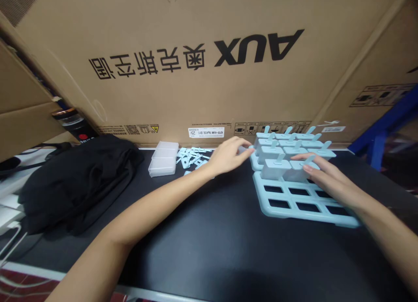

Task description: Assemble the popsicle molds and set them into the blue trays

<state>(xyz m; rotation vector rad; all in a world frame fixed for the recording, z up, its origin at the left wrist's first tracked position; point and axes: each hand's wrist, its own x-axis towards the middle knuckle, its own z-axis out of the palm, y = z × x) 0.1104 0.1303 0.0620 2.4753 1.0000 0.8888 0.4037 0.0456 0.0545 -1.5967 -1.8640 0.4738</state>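
Observation:
A pale blue ice-pop mould tray (274,210) lies on the black table at centre right. Its far rows hold several translucent moulds with blue stick lids (276,167); its near slots stand bare. My left hand (228,156) reaches to the tray's far left corner, fingers curled in a pinch round a small pale piece I cannot make out. My right hand (326,180) rests flat on the tray, fingers stretched out and touching the lid of a mould in the front filled row.
Loose blue stick lids (192,156) lie scattered behind my left hand, next to translucent mould cups (163,160). A black cloth bundle (75,184) covers the table's left. A big cardboard box (209,62) walls the back. A blue frame (385,127) stands at right.

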